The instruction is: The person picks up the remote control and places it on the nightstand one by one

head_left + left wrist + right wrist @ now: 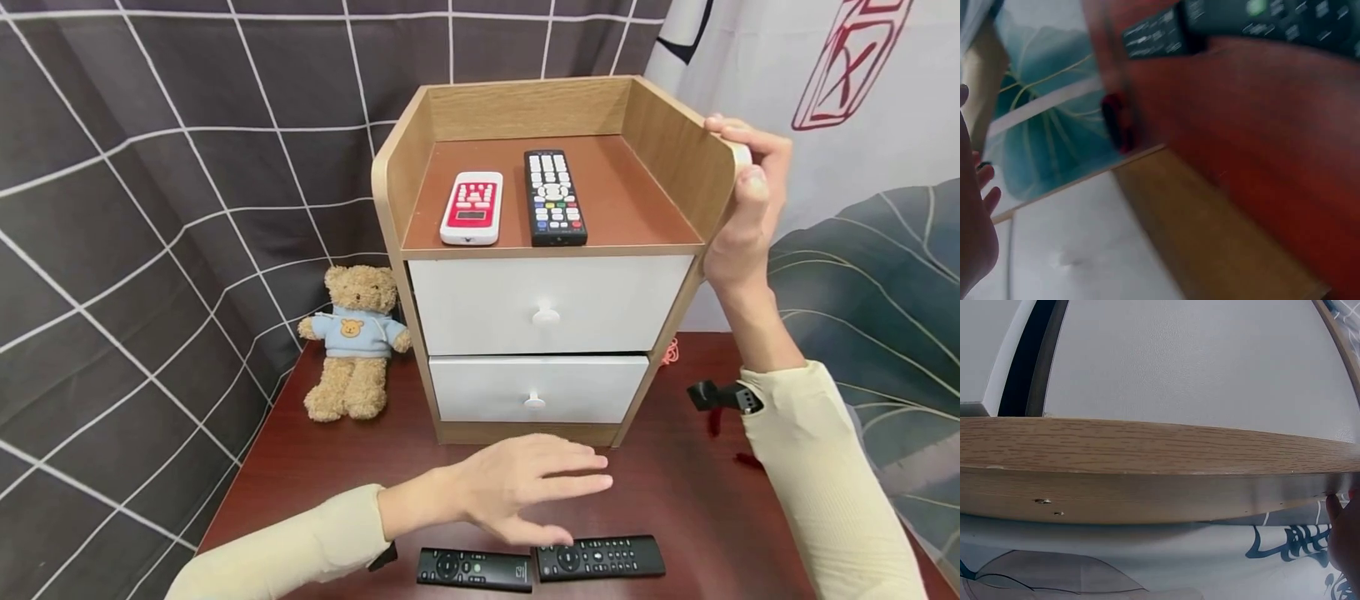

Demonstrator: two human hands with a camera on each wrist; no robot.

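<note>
Cream sleeves (322,537) enter from seven and four o'clock. The left hand (517,487) is empty, fingers apart, over a dark red table (705,500). At its six o'clock, nearly end to end, lie a black left-hand remote (474,570) and a black right-hand remote (600,558), long axes running roughly nine to three; the thumb overlaps the latter in view, but contact cannot be told. That hand is much the nearer to both. At its twelve o'clock stands an upright two-drawer cabinet (555,108), the right hand (753,204) clamped on its right side panel. From that grip, on the top shelf toward nine o'clock, lie a black white-buttoned remote (555,198) and, farther, a red-and-white remote (472,208), both roughly twelve to six.
</note>
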